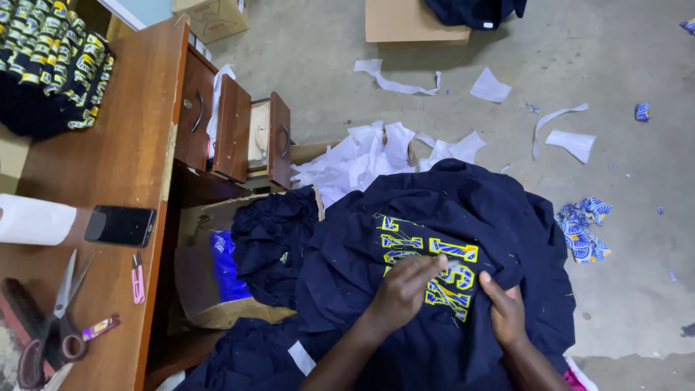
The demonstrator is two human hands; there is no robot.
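A navy garment [449, 217] is spread over the lap in the lower middle of the view, its yellow and blue lettering [434, 264] turned upward. The left hand [402, 289] is laid on the lettering, its fingers pinched narrowly on the stitched letters; whether a thread or scrap is caught in the grip cannot be told. The right hand [507, 311] is pressed just beside the lettering, and a fold of the cloth is held in its closed grip.

More navy cloth [271, 239] is heaped in a cardboard box [199, 282] to the left, beside a blue bag [226, 268]. White scraps [362, 156] are piled behind the garment and strewn over the floor [615, 58]. On the worktop [123, 145] a phone [121, 225], scissors [61, 304] and a pink clipper [137, 279] are seen, with two drawers [232, 127] pulled open.
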